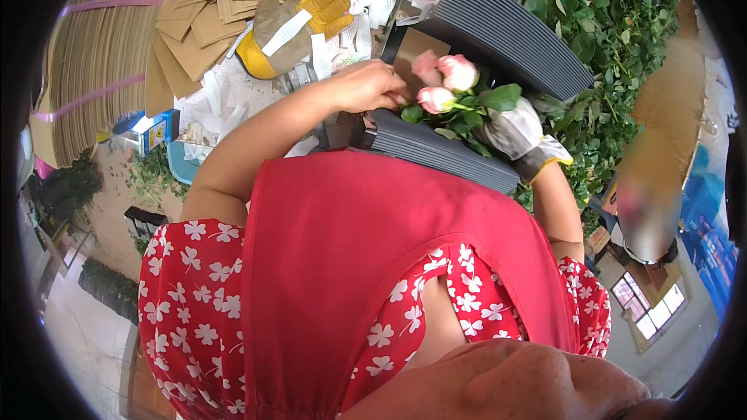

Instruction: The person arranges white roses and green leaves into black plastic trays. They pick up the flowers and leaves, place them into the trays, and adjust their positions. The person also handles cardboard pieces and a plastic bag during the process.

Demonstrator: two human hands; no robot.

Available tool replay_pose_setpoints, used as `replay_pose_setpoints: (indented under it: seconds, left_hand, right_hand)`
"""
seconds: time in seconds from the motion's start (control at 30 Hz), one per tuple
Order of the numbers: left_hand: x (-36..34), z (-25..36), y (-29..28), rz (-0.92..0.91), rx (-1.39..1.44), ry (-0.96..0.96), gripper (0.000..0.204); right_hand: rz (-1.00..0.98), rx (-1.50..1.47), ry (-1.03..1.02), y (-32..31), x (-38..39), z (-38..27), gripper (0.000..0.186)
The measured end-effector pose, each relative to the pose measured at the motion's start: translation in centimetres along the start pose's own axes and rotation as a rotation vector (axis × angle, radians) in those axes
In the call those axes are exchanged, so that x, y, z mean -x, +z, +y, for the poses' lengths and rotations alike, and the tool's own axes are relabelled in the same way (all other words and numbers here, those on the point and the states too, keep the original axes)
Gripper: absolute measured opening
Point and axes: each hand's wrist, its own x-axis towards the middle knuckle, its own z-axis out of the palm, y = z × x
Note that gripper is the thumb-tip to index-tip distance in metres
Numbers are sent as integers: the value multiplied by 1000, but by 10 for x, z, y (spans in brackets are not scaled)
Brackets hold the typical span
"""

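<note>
My right hand (515, 134), in a white and grey work glove with a yellow edge, is closed around the leafy stems of pink roses (447, 85). Their blooms point left, over the gap between two black ribbed panels; the stems inside the glove are hidden. My bare left hand (372, 85) is left of the blooms, at the end of the near ribbed panel (436, 152). Its fingers are curled together, and whatever they may pinch cannot be made out. A brown cardboard piece (416, 50) stands beside those fingers, against the far ribbed panel (513, 31).
A grey and yellow glove (292, 23) lies among white strips, left of the ribbed panels. Beyond it are loose cardboard sheets (214, 12) and a strapped cardboard stack (97, 62). Green foliage (599, 39) is heaped at right. A blue box (156, 131) sits at left.
</note>
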Motion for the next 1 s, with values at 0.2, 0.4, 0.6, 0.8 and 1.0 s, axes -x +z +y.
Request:
replay_pose_setpoints:
  seconds: [0.2,0.4,0.6,0.8,1.0]
  left_hand:
    - [3,0,9,371,-69,177,30]
    - [4,-18,16,290,-91,261,30]
    - [2,-16,11,261,-43,237,54]
    - [1,-4,6,346,-296,230,53]
    - [1,-11,4,221,-133,153,50]
  right_hand:
    - [-213,47,11,50,0,13,19]
    - [-35,-82,-78,25,4,15,26]
    - [-36,41,95,-6,14,6,30]
    - [129,40,-11,-25,3,-20,33]
    - [-261,34,239,-41,27,0,30]
